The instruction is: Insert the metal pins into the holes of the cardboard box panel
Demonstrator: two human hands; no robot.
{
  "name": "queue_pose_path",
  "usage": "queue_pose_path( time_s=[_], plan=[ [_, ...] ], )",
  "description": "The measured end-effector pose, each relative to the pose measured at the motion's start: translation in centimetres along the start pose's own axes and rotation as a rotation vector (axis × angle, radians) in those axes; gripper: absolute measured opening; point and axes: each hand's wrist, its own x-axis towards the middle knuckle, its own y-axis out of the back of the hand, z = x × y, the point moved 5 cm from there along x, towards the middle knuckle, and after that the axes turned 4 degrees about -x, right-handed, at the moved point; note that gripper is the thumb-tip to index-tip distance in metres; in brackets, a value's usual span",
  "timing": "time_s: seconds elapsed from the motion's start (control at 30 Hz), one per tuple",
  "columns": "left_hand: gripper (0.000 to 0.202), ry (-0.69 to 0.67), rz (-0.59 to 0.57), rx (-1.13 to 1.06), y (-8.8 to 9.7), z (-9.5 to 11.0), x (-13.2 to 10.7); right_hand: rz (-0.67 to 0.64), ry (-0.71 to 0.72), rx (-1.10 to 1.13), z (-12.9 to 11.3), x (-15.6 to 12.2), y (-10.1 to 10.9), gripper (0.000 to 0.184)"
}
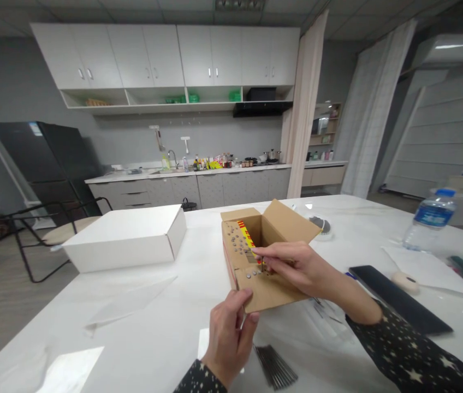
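An open brown cardboard box (pixel 274 292) stands on the white table (pixel 158 322), with a red and yellow label inside its left wall. Several small round metal heads dot the near-left flap (pixel 237 248). My left hand (pixel 229 335) grips the box's near corner flap, thumb on top. My right hand (pixel 297 267) reaches over the box's front edge, its fingers pinched on a small thin item at the flap; what it is I cannot make out. A bundle of thin dark metal rods (pixel 274 365) lies on the table just below the box.
A closed white box (pixel 127 237) sits at the left. Clear plastic sheets (pixel 129 303) lie on the table. At the right are a long black bar (pixel 399 300), a water bottle (pixel 430 218), a small round beige object (pixel 405 281). A chair (pixel 57 232) stands at the table's left.
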Motion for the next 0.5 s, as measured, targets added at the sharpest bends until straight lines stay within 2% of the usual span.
queue_pose_path(
  time_s=[0.23,0.33,0.5],
  plan=[
    [0.031,0.037,0.023,-0.034,-0.7,-0.4,0.6,-0.059,0.02,0.123,0.1,0.9,1.2,0.033],
    [0.031,0.019,0.045,-0.013,-1.5,0.2,1.2,-0.079,-0.012,0.087,0.4,0.5,2.2,0.035],
    [0.031,0.014,0.017,-0.052,-3.0,1.1,1.8,-0.121,-0.011,-0.01,0.7,-0.8,3.4,0.036]
  ],
)
